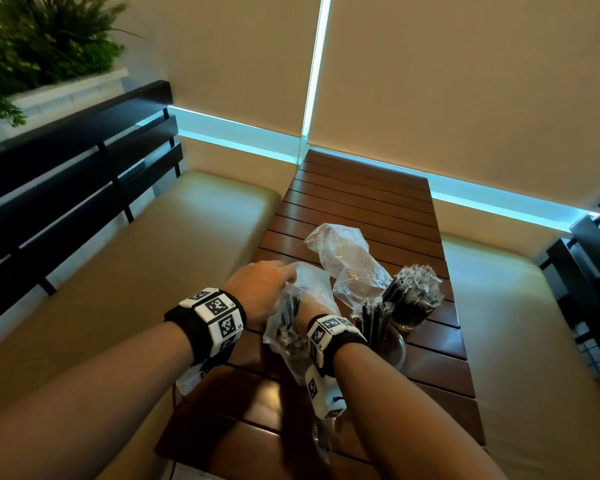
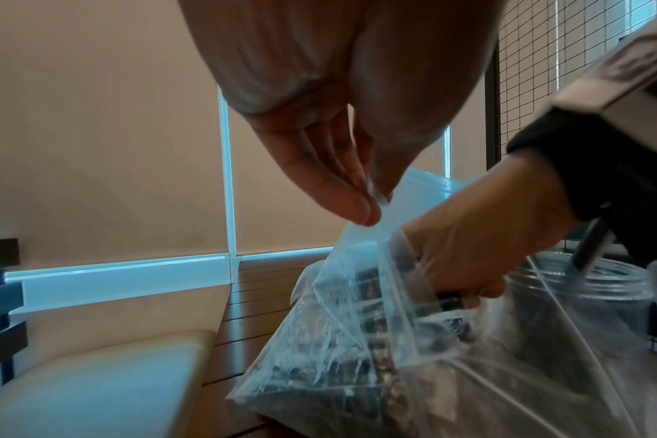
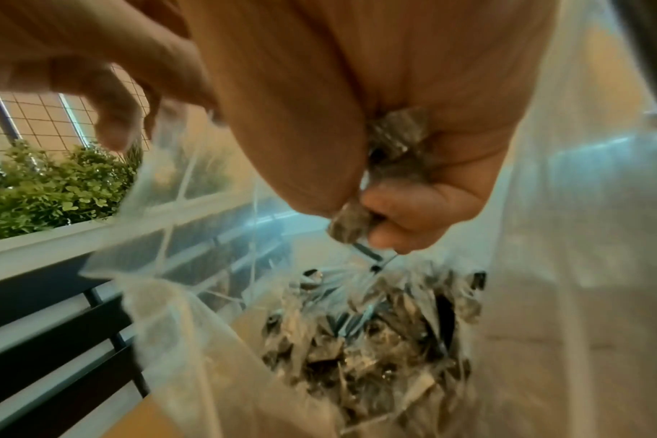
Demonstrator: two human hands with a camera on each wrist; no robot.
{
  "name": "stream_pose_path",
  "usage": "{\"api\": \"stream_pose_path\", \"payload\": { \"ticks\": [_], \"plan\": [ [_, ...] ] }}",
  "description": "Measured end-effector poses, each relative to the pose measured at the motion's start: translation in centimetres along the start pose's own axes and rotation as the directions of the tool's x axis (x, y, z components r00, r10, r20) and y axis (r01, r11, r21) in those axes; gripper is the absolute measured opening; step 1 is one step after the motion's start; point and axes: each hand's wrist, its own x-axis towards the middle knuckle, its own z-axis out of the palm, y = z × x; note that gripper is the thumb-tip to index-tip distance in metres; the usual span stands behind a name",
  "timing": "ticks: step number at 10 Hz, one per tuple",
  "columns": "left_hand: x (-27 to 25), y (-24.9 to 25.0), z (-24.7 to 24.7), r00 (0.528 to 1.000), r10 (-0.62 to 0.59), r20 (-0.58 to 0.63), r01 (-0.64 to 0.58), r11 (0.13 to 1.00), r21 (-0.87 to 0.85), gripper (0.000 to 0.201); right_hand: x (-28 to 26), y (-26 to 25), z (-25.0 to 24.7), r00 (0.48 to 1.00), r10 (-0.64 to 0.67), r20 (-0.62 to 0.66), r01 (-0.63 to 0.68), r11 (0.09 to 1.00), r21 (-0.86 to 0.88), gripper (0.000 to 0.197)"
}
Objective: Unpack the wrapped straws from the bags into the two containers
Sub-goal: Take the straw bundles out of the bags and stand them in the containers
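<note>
- Wooden slats of the table [image 1: 361, 202] carry everything, so both hands are kept free for the bag instead of bearing its weight
- Clear plastic of the open bag [image 1: 312, 282] is stood upright between the two hands, its mouth upward, so that the contents can be reached from above
- Beyond the grip an emptied bag [image 1: 343, 258] is left lying, probably set aside out of the way
- Just to the right of the grip, a full container [image 1: 413, 299] and a part-filled container [image 1: 381, 327] are kept near, judged to shorten each transfer
- The left hand [image 1: 257, 289] is pinched on the bag's rim, lifting it so the mouth is held open
- The right hand [image 2: 469, 237] is sunk inside the bag, fingers curled round a bunch of wrapped straws [image 3: 394, 133], with the remaining straws [image 3: 376, 326] below the grip at the bag's bottom
</note>
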Motion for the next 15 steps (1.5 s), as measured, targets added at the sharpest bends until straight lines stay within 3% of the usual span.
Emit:
{"api": "stream_pose_path", "payload": {
  "ticks": [1,2,3,5,6,8,10,11,12,13,14,15],
  "plan": [
    [0.8,-0.1,0.8,0.998,-0.067,-0.011,0.066,0.996,-0.052,0.011,0.4,0.8,-0.4,0.999,-0.033,-0.042,0.023,0.978,-0.206,0.022],
    [2.1,0.1,1.8,0.989,-0.135,-0.059,0.127,0.984,-0.127,0.005,-0.6,0.4,-1.4,0.995,0.017,-0.100,-0.029,0.992,-0.124,0.032],
    [3.7,0.7,2.5,0.980,-0.182,-0.078,0.167,0.971,-0.172,0.009,-2.2,0.3,-3.2,0.982,-0.023,-0.190,0.008,0.997,-0.076,0.028],
    [5.8,1.9,2.8,0.967,-0.243,-0.073,0.224,0.954,-0.201,0.013,-3.5,2.2,-5.4,0.985,0.127,-0.119,-0.130,0.991,-0.019,0.033],
    [6.6,2.0,3.1,0.940,-0.336,-0.050,0.313,0.914,-0.260,0.020,-4.5,3.7,-7.2,0.988,0.112,-0.109,-0.116,0.993,-0.033,0.028],
    [7.0,3.1,3.0,0.912,-0.406,-0.058,0.376,0.884,-0.277,0.022,-8.9,6.1,-11.0,0.997,0.067,-0.036,-0.067,0.998,-0.006,0.029],
    [7.1,3.5,2.6,0.890,-0.456,0.010,0.447,0.867,-0.219,0.022,-13.5,8.1,-14.6,1.000,0.020,-0.010,-0.018,0.988,0.153,0.020],
    [6.3,4.4,2.2,0.912,-0.401,0.087,0.409,0.906,-0.113,0.019,-14.2,8.6,-15.6,0.988,-0.057,-0.142,0.091,0.966,0.242,0.018],
    [5.9,5.8,1.4,0.944,-0.314,0.100,0.327,0.928,-0.179,0.024,-12.8,8.8,-14.2,0.939,-0.082,-0.333,0.185,0.938,0.292,0.019],
    [6.4,7.2,-0.3,0.966,-0.228,0.121,0.254,0.756,-0.604,0.052,-10.6,8.7,-10.6,0.880,-0.094,-0.466,0.237,0.937,0.258,0.027],
    [7.2,8.3,-2.7,0.969,-0.211,0.125,0.172,0.219,-0.960,0.045,-9.0,8.5,-6.9,0.849,-0.105,-0.518,0.277,0.923,0.267,0.025],
    [8.2,9.0,-4.7,0.930,-0.362,0.058,0.037,-0.063,-0.997,0.056,-8.1,8.6,-4.2,0.837,-0.097,-0.539,0.277,0.924,0.262,0.018]
  ]
}}
